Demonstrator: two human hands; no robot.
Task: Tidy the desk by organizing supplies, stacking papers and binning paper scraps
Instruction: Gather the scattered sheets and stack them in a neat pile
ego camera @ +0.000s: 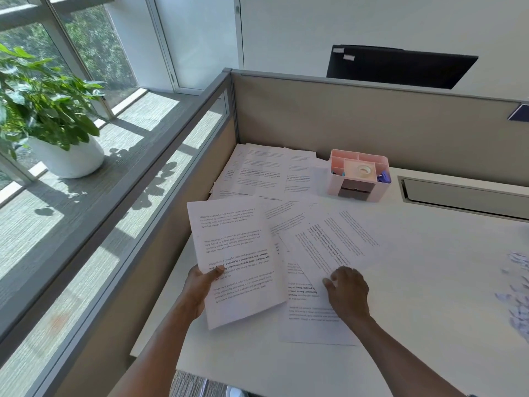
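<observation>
the left hand (200,287) pinches a printed sheet (237,259) at its left edge, thumb on the printed face and fingers hidden behind, holding it up off the bench (429,325) and tilted toward the camera. whether it is one sheet or a few together i cannot tell. the right hand (347,293) lies palm down, fingers loosely spread, on the near corner of an angled sheet (332,242) just past its fingertips; it presses or slides the paper and does not pinch it.

paper like this should be light and limp. held by one edge it will droop and flutter, so a grip at mid-edge with the thumb on top looks right. on the smooth bench the flat sheets probably slide easily and are hard to lift straight up; dragging one toward the edge or over a neighbour to raise a corner seems the easier way.

more loose sheets (269,173) lie overlapped well beyond both hands, in the corner by the partition (357,116). beyond the right hand stands a pink organizer (359,176) with a tape roll and clips in its compartments. far to the right of the right hand, paper scraps (515,296) are scattered, blurred at the frame edge. sheets underlie the angled one, so sliding it may drag them along. no bin is in view.
</observation>
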